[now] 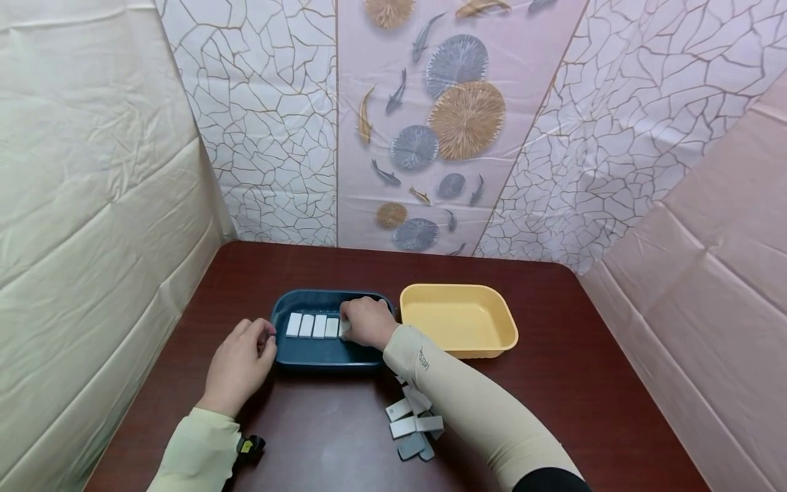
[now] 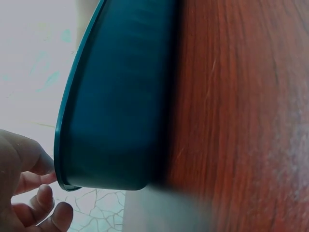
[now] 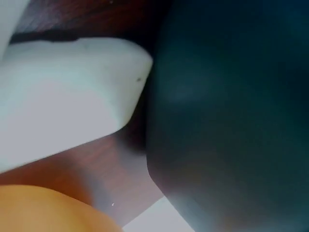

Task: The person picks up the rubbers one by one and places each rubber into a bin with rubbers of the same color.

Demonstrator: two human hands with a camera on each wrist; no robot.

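In the head view my right hand reaches into the dark blue tray and pinches a white tile at the right end of a row. Several more white tiles stand side by side in that row. My left hand is at the tray's left end, its fingers loosely bent. In the left wrist view its fingertips are right at the tray rim. The right wrist view shows a loose white tile close beside the tray's outer wall; the right hand's fingers are out of that view.
A yellow tray stands right of the blue one. Nearer to me, partly under the right forearm, lies a loose pile of white and grey tiles. All rest on a dark red-brown table, with cloth hangings around its back and sides.
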